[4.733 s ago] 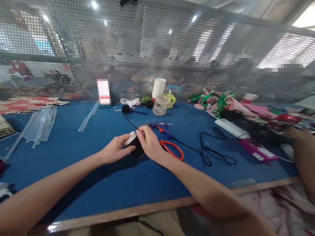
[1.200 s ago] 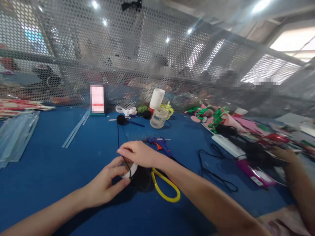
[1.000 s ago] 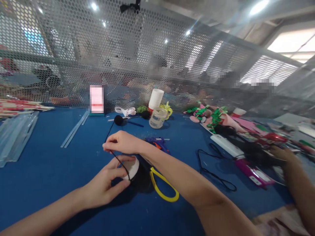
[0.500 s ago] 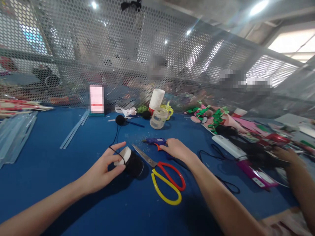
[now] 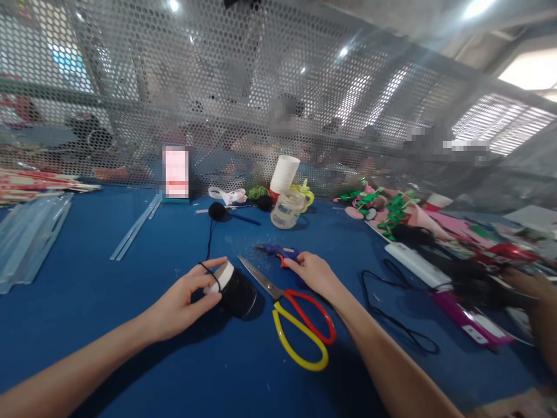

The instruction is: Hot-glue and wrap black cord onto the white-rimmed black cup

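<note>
In the head view, my left hand (image 5: 183,302) is closed around the white end of a cup (image 5: 239,293) wrapped in black yarn, tilted on its side just over the table. A black yarn strand (image 5: 210,241) loops over my left fingers and leads back to a black yarn ball (image 5: 216,211). My right hand (image 5: 315,273) grips the rear of a blue glue gun (image 5: 276,251) with an orange trigger; its nozzle points left. Scissors (image 5: 300,322) with one red and one yellow handle lie partly open between my hands.
A clear jar (image 5: 287,210), stacked paper cups (image 5: 285,173) and a phone-like screen (image 5: 176,172) stand before the perforated metal panel (image 5: 226,116). Pale strips (image 5: 37,241) lie left. At right are a power strip (image 5: 418,267), a black cord (image 5: 391,313) and another person's hand (image 5: 533,293).
The view has shifted slightly, so most things appear a little further right. The yarn strand hangs straighter near my left fingers. Both hands keep their holds.
</note>
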Tool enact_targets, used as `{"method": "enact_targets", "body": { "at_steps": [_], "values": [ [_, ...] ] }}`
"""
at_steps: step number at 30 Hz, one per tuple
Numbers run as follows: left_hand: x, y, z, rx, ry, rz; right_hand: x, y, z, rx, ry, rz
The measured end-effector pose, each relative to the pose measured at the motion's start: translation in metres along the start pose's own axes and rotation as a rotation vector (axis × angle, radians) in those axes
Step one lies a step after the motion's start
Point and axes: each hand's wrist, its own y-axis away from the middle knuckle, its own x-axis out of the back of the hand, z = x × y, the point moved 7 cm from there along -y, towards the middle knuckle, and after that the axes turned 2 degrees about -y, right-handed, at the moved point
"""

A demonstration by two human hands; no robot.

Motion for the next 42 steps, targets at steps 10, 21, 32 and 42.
{"method": "enact_targets", "body": {
  "at_steps": [10,21,32,42],
  "values": [
    [0.008,0.004,0.012,-0.062,-0.077,0.064,0.015,0.031,-0.029,0.073,-0.66,-0.041],
    [0.008,0.003,0.006,-0.075,-0.051,0.089,0.019,0.09,-0.079,0.443,-0.374,-0.087],
    [0.009,0.001,0.005,-0.047,-0.064,0.109,0.013,0.101,-0.083,0.598,-0.242,0.051],
    [0.009,0.001,0.007,-0.056,-0.063,0.108,0.008,0.098,-0.078,0.567,-0.209,0.045]
  ]
}}
